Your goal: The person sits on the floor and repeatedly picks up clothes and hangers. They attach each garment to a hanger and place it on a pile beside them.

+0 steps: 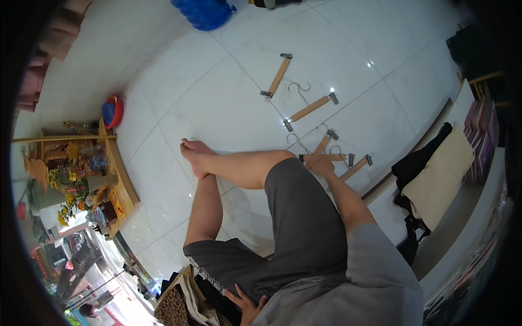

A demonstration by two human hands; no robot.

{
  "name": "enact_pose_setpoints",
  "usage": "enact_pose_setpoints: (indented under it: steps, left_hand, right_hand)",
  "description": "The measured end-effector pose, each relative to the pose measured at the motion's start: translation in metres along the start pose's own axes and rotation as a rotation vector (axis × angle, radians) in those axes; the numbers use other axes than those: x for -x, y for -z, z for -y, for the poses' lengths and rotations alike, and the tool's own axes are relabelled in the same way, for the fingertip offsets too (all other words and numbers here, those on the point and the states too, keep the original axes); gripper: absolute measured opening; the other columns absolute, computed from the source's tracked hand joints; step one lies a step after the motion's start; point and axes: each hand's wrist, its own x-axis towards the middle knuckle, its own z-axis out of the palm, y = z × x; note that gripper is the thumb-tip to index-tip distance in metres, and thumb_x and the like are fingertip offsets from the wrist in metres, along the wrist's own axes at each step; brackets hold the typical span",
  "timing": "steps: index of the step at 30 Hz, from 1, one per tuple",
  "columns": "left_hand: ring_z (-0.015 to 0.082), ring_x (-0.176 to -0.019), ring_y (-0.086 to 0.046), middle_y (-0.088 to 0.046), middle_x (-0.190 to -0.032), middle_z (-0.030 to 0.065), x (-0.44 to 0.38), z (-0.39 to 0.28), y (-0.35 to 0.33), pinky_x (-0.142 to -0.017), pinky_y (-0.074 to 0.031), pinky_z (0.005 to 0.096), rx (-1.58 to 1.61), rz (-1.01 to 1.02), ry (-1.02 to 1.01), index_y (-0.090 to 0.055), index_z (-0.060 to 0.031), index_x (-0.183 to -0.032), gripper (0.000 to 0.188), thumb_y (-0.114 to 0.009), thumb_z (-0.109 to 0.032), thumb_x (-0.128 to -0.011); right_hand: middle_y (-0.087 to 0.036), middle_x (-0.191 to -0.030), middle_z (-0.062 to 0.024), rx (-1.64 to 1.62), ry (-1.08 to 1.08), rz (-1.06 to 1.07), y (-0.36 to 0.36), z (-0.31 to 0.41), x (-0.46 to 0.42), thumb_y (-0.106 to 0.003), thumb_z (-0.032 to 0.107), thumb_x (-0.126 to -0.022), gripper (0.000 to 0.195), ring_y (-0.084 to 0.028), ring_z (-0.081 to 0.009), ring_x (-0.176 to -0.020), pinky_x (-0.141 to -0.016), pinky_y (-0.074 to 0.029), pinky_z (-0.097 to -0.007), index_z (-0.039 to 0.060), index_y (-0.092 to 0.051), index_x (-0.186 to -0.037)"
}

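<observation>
My right hand [321,166] reaches down beside my raised knee, at a group of wooden clip hangers. Its fingers are on or around one hanger [320,148] with metal clips; others lie crossed beneath and beside it, one [356,168] to the right. Two more wooden clip hangers [310,109] [279,76] lie apart on the white tile floor, farther out. My left hand [245,305] rests with spread fingers on the dark grey shorts [301,212] at my lap, next to a stack of folded clothes with a leopard-print piece [173,308].
Black and cream garments [438,179] lie over a low white ledge at the right. A wooden altar shelf [122,199] with flowers stands at the left, a red basin [117,112] near it. A blue water bottle [206,12] stands at the top.
</observation>
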Motion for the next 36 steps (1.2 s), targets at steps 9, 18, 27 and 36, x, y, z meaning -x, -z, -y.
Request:
enact_pose_setpoints:
  steps: [9,18,27,36]
  left_hand:
    - [0.0556,-0.126,-0.009,-0.002,-0.137,0.0404,0.001,-0.003,-0.008,-0.1,-0.014,0.0611,-0.27,-0.092,0.002,-0.004,-0.002,-0.146,0.114,-0.072,-0.053,-0.071]
    - [0.0566,-0.129,-0.015,-0.008,-0.134,0.0463,-0.005,-0.031,0.024,-0.099,-0.024,0.061,-0.269,0.185,0.153,-0.008,-0.0003,-0.146,0.116,-0.073,-0.058,-0.069]
    - [0.0272,-0.077,-0.066,-0.065,-0.08,0.0211,-0.087,-0.093,0.099,-0.069,-0.049,0.034,0.246,0.289,-0.018,-0.05,0.001,-0.126,0.055,-0.063,-0.035,-0.086]
    - [0.0191,-0.055,-0.065,-0.067,-0.069,0.0149,-0.099,-0.083,0.061,-0.053,-0.049,0.0299,0.222,0.232,-0.196,-0.062,-0.0021,-0.113,0.035,-0.06,-0.029,-0.09]
  right_hand:
    - [-0.066,-0.065,-0.0072,-0.03,-0.127,-0.028,-0.033,0.008,-0.019,-0.062,0.045,-0.079,0.039,-0.063,-0.0178,-0.052,-0.052,-0.049,-0.0321,0.0063,-0.068,-0.077]
    - [-0.065,-0.069,-0.0141,-0.845,-0.209,0.076,0.027,0.04,0.028,-0.058,0.031,-0.081,0.034,-0.065,-0.0188,-0.06,-0.054,-0.052,-0.0307,-0.0037,-0.06,-0.081]
    - [-0.056,-0.075,-0.004,-1.176,0.345,-0.246,0.173,0.046,0.124,-0.051,0.011,-0.088,0.014,-0.051,-0.0104,-0.048,-0.043,-0.044,-0.0259,0.0066,-0.052,-0.102]
    - [-0.064,-0.08,-0.017,0.118,-0.143,-1.268,0.364,-0.131,0.189,-0.078,0.044,-0.067,0.056,-0.064,-0.0372,-0.078,-0.066,-0.05,-0.0462,0.0035,-0.055,-0.097]
